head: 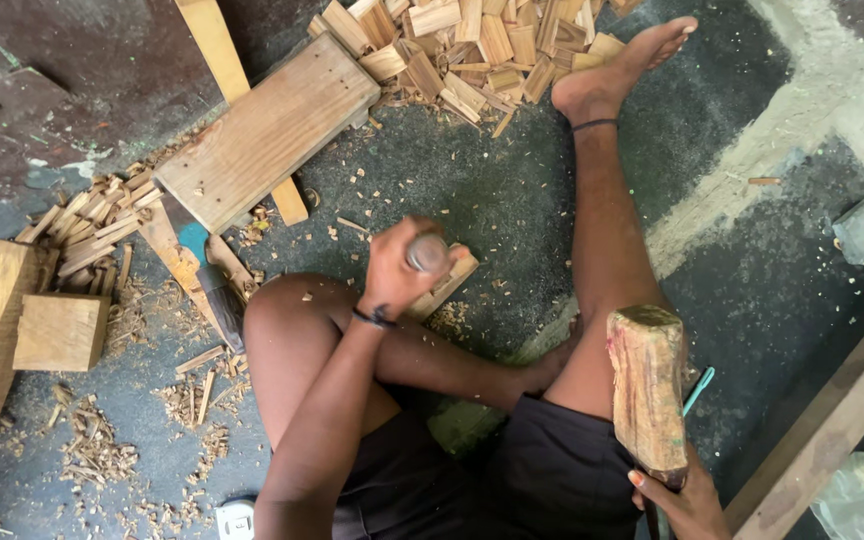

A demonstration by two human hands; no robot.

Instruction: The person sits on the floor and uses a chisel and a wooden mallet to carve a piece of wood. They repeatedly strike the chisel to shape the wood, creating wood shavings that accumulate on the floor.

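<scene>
Left hand (399, 262): fist is closing around the handle of a chisel (426, 254), whose rounded metal-looking butt is pointing up toward the camera
Right hand (687, 500): fingers are clamping the lower end of a wooden mallet (648, 390), which is standing raised at the lower right, well apart from the chisel
Workpiece: 1 small wooden strip (447, 285) is lying on the floor under the chisel, between the bent left knee and the outstretched right leg (602, 220); the blade tip is hidden by the fist
Handling, mallet: a rough, solid block, it is probably riding heavy toward the top and stiff; a hold low on the shaft looks surest
Handling, strip: thin and light, it is likely sliding or splitting easily; pinning it flat near its ends seems best
Surroundings: a thick plank (267, 130) is lying on the dark floor (752, 300) at upper left, 1 pile of cut wooden blocks (472, 40) is sitting near the right foot, and shavings (92, 450) are littering the left side
</scene>
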